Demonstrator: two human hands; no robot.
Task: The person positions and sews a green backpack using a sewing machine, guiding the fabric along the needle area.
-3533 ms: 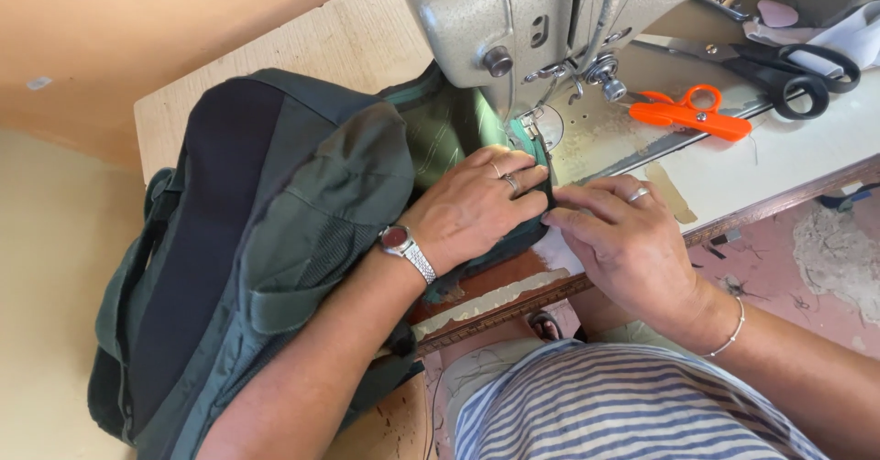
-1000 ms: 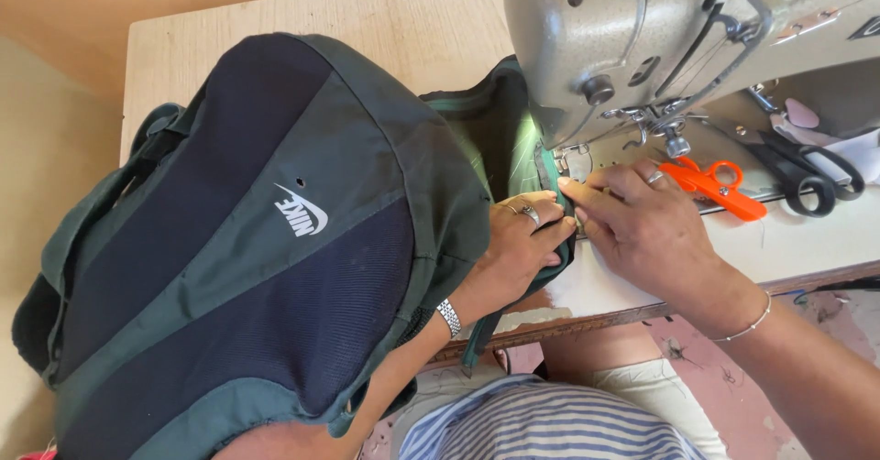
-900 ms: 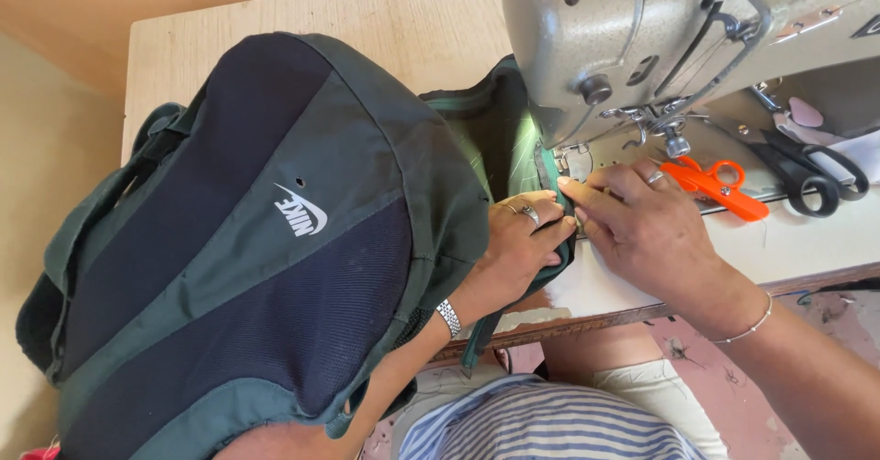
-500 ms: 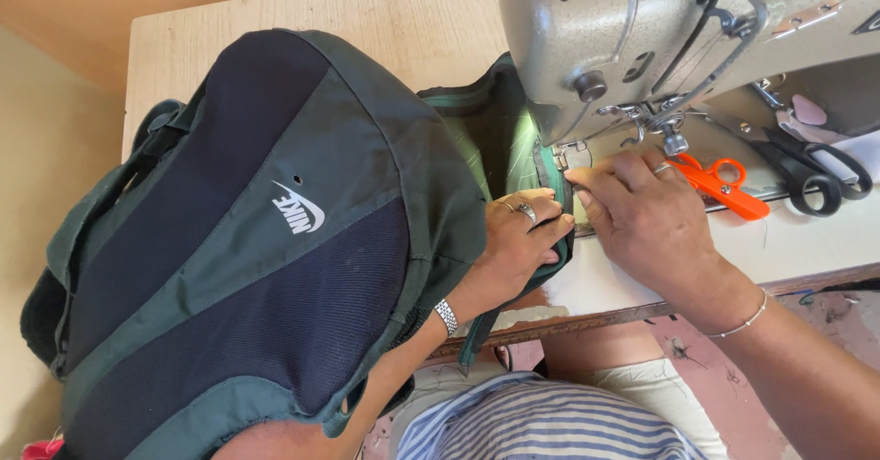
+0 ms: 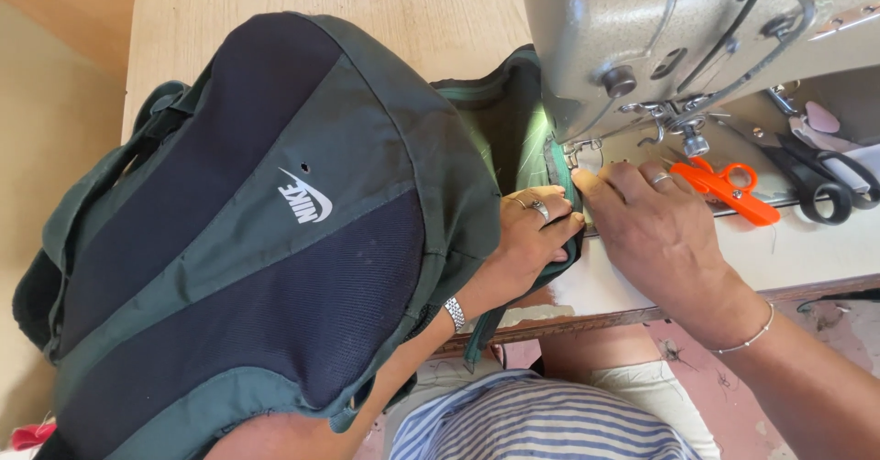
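Pale wooden tabletop (image 5: 275,2) is covered at the left by a dark green backpack (image 5: 247,231). Its open edge is gripped by the curled left hand (image 5: 532,240) beside the sewing machine (image 5: 678,38). The seam is pressed flat by the right hand (image 5: 655,231), fingers extended, nothing grasped. Orange snips (image 5: 729,190) and black scissors (image 5: 825,180) are seen beyond.
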